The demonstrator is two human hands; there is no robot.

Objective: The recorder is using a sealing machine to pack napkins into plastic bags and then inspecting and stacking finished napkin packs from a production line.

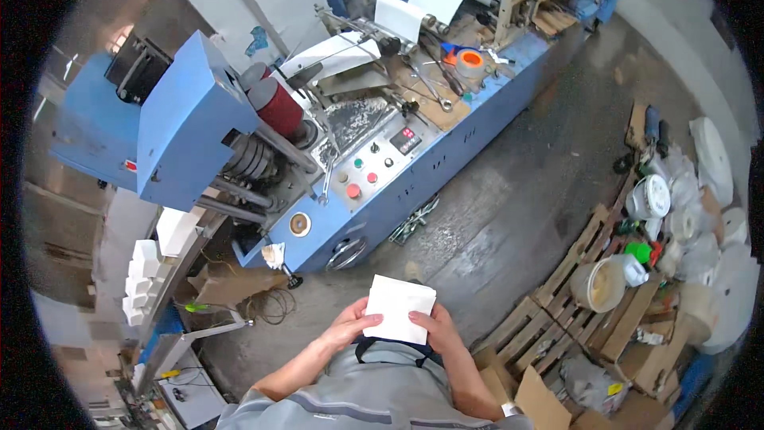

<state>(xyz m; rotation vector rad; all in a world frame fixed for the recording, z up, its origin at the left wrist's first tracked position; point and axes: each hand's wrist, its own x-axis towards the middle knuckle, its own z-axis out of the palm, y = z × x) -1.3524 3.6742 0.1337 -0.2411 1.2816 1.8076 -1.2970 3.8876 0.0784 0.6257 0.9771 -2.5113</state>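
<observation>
Both hands hold a small, squarish stack of white folded paper (400, 308) in front of my body, with slightly uneven edges at the top. My left hand (354, 323) grips its left side, thumb lying on the upper face. On the opposite side, my right hand (432, 326) pinches the edge, its thumb also on top. The fingers beneath the stack are hidden. Just beyond stands a blue machine (382, 213) with a control panel (374, 161) of coloured buttons.
White paper stacks (143, 279) sit along a rail at the left. Wrenches (430, 84) and an orange tape roll (471, 60) lie on the machine. At the right, a wooden pallet (569, 283) bears buckets (597, 285) and plastic bags. An open cardboard box (541, 398) is near my right arm.
</observation>
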